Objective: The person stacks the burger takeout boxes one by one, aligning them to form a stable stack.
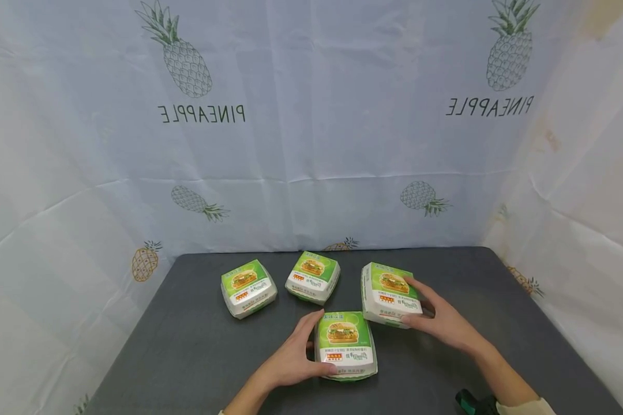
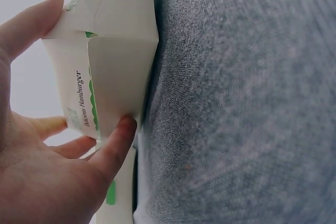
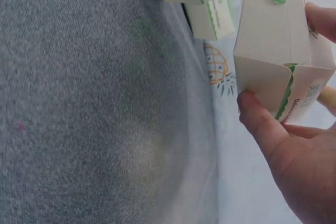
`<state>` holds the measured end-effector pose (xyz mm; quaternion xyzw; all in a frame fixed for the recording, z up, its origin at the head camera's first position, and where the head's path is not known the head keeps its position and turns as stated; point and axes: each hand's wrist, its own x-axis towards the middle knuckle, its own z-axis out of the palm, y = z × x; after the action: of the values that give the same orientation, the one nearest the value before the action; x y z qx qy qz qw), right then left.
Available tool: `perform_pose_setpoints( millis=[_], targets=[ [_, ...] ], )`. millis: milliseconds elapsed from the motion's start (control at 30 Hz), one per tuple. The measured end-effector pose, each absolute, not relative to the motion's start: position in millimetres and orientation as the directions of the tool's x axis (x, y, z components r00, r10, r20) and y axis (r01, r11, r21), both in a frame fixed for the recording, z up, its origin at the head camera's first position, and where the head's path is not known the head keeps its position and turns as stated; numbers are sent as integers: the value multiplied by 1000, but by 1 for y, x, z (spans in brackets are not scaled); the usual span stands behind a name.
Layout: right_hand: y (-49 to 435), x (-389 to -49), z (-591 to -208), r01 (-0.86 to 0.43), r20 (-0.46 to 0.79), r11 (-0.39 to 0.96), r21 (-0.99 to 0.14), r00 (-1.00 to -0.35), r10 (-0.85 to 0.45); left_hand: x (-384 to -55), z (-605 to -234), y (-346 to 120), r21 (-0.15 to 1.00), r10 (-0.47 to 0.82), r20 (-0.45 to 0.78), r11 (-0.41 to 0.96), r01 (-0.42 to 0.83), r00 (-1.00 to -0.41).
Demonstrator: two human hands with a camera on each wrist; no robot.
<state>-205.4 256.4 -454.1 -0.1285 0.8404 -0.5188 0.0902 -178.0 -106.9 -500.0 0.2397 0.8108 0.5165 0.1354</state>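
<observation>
My left hand (image 1: pixel 293 356) grips the left side of the front hamburger box (image 1: pixel 342 340), its thumb at the near edge. That box is green and white with a burger picture on its lid; in the left wrist view its pale side wall (image 2: pixel 123 77) sits against the dark surface. My right hand (image 1: pixel 449 323) holds the right side of another hamburger box (image 1: pixel 391 291), fingers at the lid's edge and thumb at the near corner. In the right wrist view that box (image 3: pixel 268 30) looks tilted. The two held boxes nearly meet at their corners.
Two more hamburger boxes stand behind, one at the left (image 1: pixel 249 288) and one at the back middle (image 1: pixel 313 276). All are on a dark grey table (image 1: pixel 187 357). A pale pineapple-print cloth (image 1: pixel 311 144) encloses the back and sides. A dark device (image 1: pixel 475 402) sits by the right wrist.
</observation>
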Motion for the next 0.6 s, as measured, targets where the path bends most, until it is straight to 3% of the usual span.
perform_pose_setpoints(
  millis=[600],
  targets=[
    [239,-193,-452,-203,37,328,-923,-893,-448,-178,-500,-106,902,525,22,357,243,-851]
  ],
)
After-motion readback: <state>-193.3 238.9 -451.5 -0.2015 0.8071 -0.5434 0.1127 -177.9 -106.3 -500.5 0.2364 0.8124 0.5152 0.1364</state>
